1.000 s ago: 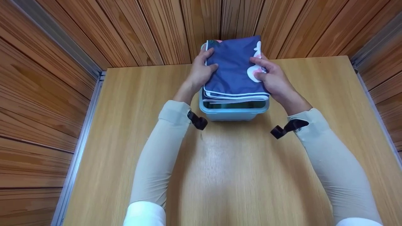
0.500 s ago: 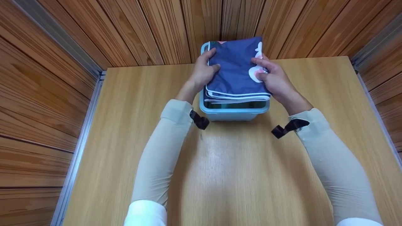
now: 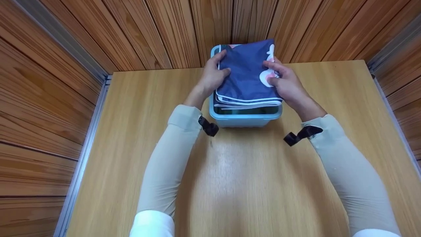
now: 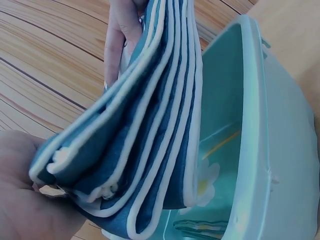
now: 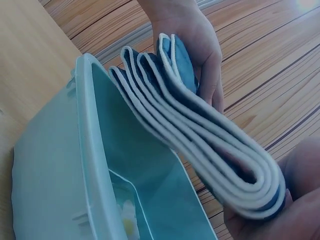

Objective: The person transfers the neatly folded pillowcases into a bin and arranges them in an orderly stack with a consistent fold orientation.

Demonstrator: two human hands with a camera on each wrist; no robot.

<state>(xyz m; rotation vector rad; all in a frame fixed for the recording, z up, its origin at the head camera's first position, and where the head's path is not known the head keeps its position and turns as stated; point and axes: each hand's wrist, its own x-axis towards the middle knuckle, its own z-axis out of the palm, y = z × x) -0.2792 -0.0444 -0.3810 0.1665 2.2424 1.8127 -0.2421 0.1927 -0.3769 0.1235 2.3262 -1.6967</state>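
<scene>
A thick folded navy cloth (image 3: 245,74) with white edging and a white-and-pink print lies flat between my hands. My left hand (image 3: 210,75) grips its left side, thumb on top. On the opposite side my right hand (image 3: 289,84) holds it the same way. Directly beneath is a light blue plastic bin (image 3: 245,122), its front rim showing past the cloth. Both wrist views show the cloth's layered folds above the bin's opening. Inside the bin, a flower print (image 4: 206,187) and a small green folded piece (image 4: 200,227) are visible low down.
The bin stands at the back of a wooden table (image 3: 236,184), close to the plank wall (image 3: 184,33). Metal rails (image 3: 87,141) run along the table's sides. Black wrist-camera mounts (image 3: 209,126) stick out from both sleeves.
The cloth and my left hand have shifted slightly right and toward me, uncovering the bin's back left rim. My right hand has barely moved. Both hands keep their grip.
</scene>
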